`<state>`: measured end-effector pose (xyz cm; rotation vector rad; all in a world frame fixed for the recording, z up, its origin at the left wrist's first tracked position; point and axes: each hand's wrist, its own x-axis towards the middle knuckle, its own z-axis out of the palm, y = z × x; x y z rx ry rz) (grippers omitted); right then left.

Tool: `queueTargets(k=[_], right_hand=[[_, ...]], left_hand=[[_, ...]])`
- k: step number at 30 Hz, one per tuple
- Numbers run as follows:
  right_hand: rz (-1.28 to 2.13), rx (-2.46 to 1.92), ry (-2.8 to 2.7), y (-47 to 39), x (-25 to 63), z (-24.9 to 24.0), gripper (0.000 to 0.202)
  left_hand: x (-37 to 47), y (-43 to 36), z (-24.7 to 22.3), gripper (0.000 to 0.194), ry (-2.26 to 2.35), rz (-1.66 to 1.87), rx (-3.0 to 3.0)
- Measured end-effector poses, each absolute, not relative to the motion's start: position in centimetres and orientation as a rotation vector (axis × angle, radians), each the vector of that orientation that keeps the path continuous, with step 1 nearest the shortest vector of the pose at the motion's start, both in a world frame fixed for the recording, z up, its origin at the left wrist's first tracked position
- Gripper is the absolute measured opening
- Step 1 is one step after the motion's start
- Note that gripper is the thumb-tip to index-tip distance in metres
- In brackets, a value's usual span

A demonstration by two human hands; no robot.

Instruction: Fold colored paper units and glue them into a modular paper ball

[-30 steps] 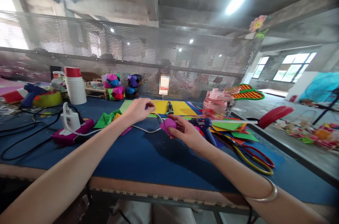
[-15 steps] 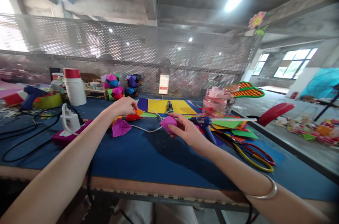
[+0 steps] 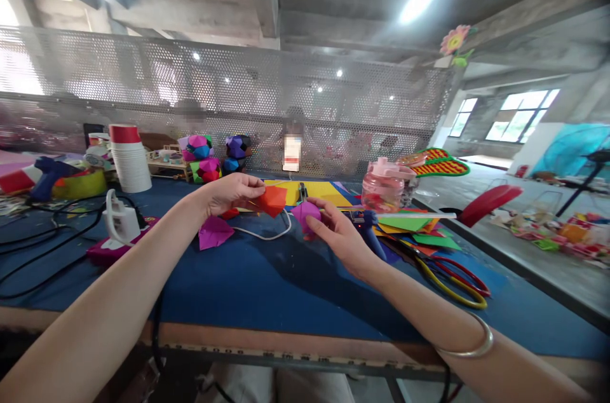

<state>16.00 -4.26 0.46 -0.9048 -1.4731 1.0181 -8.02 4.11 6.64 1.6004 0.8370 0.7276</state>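
Counter: a blue-topped counter runs across the scene, with a perforated metal partition standing along its far side.
Left hand: and the left hand is over the counter, thumb and fingers pinched on an orange paper piece.
Right hand: here the right hand has thumb and fingers closed on a rounded purple paper shape, just right of the orange.
Wrist: silver bangle on the right arm.
Nearby paper: a loose purple piece lies on the counter, left of a looping white cable.
Just beyond: yellow paper lies flat on the far side of both hands.
Right side: a blue glue gun, partly behind the right hand, sits beside coloured sheets; nearer, scissors with red and yellow handles.
Left side: white plug in a magenta power strip, a stack of paper cups upright farther back.
Far edge: multicoloured paper balls at left, a lit phone upright in the middle, a pink bottle at right.
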Motion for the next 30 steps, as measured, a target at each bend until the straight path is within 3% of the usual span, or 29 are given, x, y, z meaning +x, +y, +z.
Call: queueTargets(k=[12, 30], right_hand=[[1.032, -0.891, -1.413, -4.6, 16.0, 0.9, 0.049], [0.829, -0.863, -1.621, -4.2, 16.1, 0.5, 0.050]], left_hand=[[-5.2, 3.3, 4.6, 0.020, 0.711, 0.697, 1.378], [-4.8, 3.1, 4.0, 0.034, 0.647, 0.705, 1.423]])
